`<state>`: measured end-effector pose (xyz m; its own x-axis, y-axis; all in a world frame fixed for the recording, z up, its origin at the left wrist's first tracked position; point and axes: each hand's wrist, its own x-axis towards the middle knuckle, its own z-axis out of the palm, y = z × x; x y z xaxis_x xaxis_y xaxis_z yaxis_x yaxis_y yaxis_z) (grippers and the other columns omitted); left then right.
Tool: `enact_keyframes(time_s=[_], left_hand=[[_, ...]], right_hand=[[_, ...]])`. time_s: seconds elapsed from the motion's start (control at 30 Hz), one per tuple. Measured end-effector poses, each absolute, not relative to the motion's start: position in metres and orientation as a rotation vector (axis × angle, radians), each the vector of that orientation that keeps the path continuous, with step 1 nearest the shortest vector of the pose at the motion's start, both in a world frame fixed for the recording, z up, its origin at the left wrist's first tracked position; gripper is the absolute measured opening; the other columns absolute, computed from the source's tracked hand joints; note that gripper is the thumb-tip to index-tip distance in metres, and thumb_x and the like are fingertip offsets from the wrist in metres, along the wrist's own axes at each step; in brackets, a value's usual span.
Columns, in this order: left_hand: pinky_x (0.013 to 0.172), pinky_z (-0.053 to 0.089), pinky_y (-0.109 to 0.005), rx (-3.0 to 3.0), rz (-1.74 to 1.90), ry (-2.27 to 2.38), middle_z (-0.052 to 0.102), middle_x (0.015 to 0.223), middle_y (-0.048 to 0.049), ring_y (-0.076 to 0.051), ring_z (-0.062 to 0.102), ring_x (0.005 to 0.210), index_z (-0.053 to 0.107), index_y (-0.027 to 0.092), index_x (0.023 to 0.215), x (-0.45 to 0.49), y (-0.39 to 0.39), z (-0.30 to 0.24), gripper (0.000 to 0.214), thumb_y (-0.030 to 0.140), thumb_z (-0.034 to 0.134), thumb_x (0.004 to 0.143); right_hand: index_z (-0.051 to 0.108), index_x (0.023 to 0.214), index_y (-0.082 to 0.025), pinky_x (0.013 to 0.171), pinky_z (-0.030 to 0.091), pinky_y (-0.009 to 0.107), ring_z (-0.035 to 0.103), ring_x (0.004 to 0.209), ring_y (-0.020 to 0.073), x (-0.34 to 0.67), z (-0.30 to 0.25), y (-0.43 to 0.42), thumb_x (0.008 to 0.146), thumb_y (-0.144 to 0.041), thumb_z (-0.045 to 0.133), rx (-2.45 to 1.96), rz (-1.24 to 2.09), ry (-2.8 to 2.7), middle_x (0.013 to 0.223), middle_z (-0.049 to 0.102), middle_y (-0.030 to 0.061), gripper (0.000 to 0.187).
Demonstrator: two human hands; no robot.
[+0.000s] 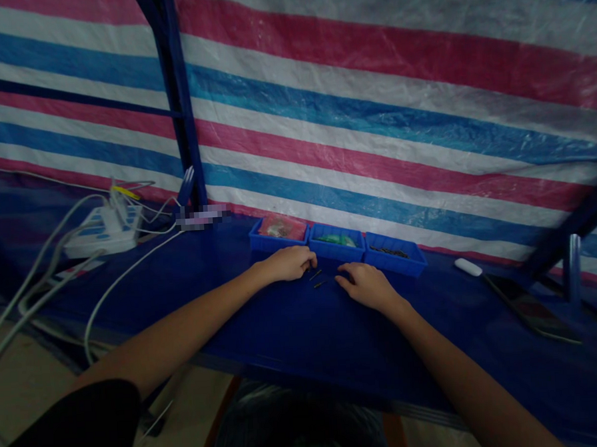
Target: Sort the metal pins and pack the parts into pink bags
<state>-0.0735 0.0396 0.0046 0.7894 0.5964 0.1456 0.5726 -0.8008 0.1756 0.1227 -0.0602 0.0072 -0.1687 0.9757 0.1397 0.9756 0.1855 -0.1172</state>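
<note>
On the blue table, my left hand bends its fingers down in front of the left blue bin. Those fingers are closed together, and whatever they hold is too small and dark to make out. Two thin dark pieces, like screws, lie beside it: one piece by the fingertips and another piece nearer me. Across from them, my right hand rests low over the table, thumb and fingers apart, holding nothing visible. It is nearest the middle blue bin and the right blue bin.
The left bin holds a reddish packet, the middle one a green packet, the right one small dark pieces. A white power strip with cables sits left. Right are a white case and a phone. Striped sheeting hangs behind.
</note>
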Motion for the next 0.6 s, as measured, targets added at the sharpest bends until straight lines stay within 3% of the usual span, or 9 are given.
enact_keyframes(time_s=[0.33, 0.47, 0.6], left_hand=[[0.062, 0.038, -0.022, 2.771, 0.304, 0.879, 0.062, 0.084, -0.0027, -0.014, 0.056, 0.072, 0.064, 0.018, 0.086, -0.081, 0.044, 0.007, 0.015, 0.012, 0.054, 0.076], [0.068, 0.040, -0.025, 2.767, 0.450, 0.829, 0.060, 0.086, -0.0041, -0.016, 0.056, 0.078, 0.060, 0.016, 0.085, -0.076, 0.045, 0.000, 0.008, 0.014, 0.054, 0.080], [0.067, 0.043, -0.024, 2.381, 0.690, 0.782, 0.058, 0.076, -0.0009, -0.013, 0.056, 0.072, 0.056, 0.014, 0.093, -0.061, 0.042, -0.005, 0.012, 0.014, 0.050, 0.083]], right_hand=[[0.060, 0.114, -0.019, 0.086, 0.043, 0.031, 0.060, 0.101, 0.0211, 0.126, 0.007, -0.060, 0.092, -0.037, 0.042, -1.850, -0.006, -2.322, 0.109, 0.066, 0.0086, 0.034], [0.060, 0.114, -0.018, 0.085, 0.043, 0.031, 0.060, 0.100, 0.0207, 0.126, 0.005, -0.059, 0.091, -0.037, 0.042, -1.821, -0.006, -2.334, 0.108, 0.065, 0.0086, 0.034], [0.061, 0.113, -0.018, 0.083, 0.043, 0.030, 0.061, 0.097, 0.0201, 0.127, 0.006, -0.059, 0.091, -0.036, 0.043, -1.808, -0.013, -2.331, 0.107, 0.066, 0.0084, 0.034]])
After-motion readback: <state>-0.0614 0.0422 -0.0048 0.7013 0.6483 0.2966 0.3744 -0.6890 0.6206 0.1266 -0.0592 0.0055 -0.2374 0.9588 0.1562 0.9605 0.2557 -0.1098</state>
